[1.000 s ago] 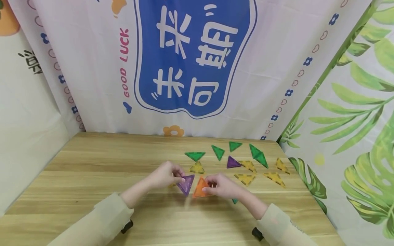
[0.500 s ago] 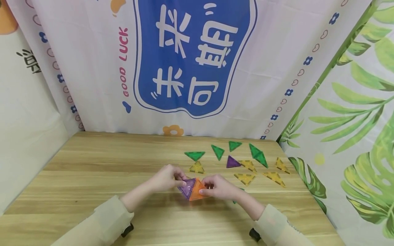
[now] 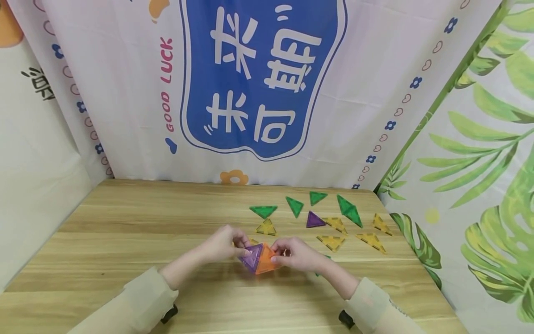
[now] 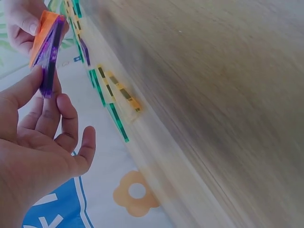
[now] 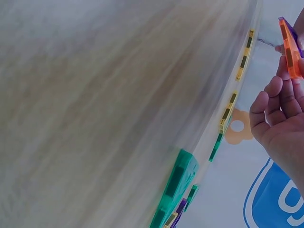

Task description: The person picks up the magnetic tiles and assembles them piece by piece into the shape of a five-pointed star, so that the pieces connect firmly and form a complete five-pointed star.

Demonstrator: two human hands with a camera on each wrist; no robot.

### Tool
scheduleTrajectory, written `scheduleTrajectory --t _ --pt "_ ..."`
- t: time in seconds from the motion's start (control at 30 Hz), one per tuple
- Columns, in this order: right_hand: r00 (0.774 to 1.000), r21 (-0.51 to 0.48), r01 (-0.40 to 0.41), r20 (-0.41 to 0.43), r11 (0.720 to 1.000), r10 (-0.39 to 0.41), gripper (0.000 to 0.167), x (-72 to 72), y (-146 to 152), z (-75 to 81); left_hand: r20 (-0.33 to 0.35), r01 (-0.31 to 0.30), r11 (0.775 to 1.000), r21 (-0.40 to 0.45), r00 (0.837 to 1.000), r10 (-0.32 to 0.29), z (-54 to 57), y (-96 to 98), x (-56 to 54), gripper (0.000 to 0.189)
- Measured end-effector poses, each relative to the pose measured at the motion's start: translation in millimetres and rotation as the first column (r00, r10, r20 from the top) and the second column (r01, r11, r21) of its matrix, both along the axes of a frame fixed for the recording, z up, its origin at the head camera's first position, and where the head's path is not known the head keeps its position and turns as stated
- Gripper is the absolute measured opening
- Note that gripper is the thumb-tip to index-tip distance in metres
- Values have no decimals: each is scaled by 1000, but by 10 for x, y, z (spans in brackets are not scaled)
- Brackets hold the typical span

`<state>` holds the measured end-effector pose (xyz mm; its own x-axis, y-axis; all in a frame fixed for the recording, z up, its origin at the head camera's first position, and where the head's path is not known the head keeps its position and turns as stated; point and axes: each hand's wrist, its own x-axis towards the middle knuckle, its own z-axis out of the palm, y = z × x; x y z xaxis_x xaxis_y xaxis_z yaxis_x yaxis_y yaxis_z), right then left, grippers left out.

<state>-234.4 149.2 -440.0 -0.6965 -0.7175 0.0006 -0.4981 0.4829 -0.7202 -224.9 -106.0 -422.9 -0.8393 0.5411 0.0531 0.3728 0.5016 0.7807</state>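
In the head view my left hand (image 3: 225, 242) pinches a purple triangular magnetic tile (image 3: 252, 259) between thumb and fingers. My right hand (image 3: 297, 253) pinches an orange triangular magnetic tile (image 3: 265, 260) the same way. Both tiles are held up off the table and meet along one edge, at an angle to each other. The left wrist view shows the purple tile (image 4: 50, 66) nearly edge-on, with the orange tile (image 4: 43, 34) beyond it. Seen from the right wrist, the orange tile (image 5: 289, 50) hides most of the purple one.
Green triangles (image 3: 263, 212), yellow triangles (image 3: 331, 242) and another purple triangle (image 3: 314, 220) lie scattered over the wooden table (image 3: 137, 222), right of centre. A yellow tile (image 3: 253, 242) lies partly hidden behind the held pair. Beside the right forearm a green tile (image 3: 327, 258) partly shows.
A second ago the purple and orange tiles were apart; both hands brought them together until their edges met. Since half a second ago the joined pair has tilted slightly.
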Motion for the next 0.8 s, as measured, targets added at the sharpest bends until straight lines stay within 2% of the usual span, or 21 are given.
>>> scheduleTrajectory --t 0.23,0.5,0.7,0.8 --pt "1000 2 3 3 1000 -3 15 10 11 13 22 38 999 1 999 -38 -30 -28 2 10" --pt "1000 2 -14 13 1000 14 17 5 7 17 51 51 998 -35 997 -50 9 27 -48 10" --pt "999 -5 -41 35 999 41 19 3 3 5 4 104 993 -61 995 -104 3 105 -90 5" --pt "999 6 -28 32 1000 28 23 -4 30 2 -17 119 991 -65 993 -121 7 110 -91 5"
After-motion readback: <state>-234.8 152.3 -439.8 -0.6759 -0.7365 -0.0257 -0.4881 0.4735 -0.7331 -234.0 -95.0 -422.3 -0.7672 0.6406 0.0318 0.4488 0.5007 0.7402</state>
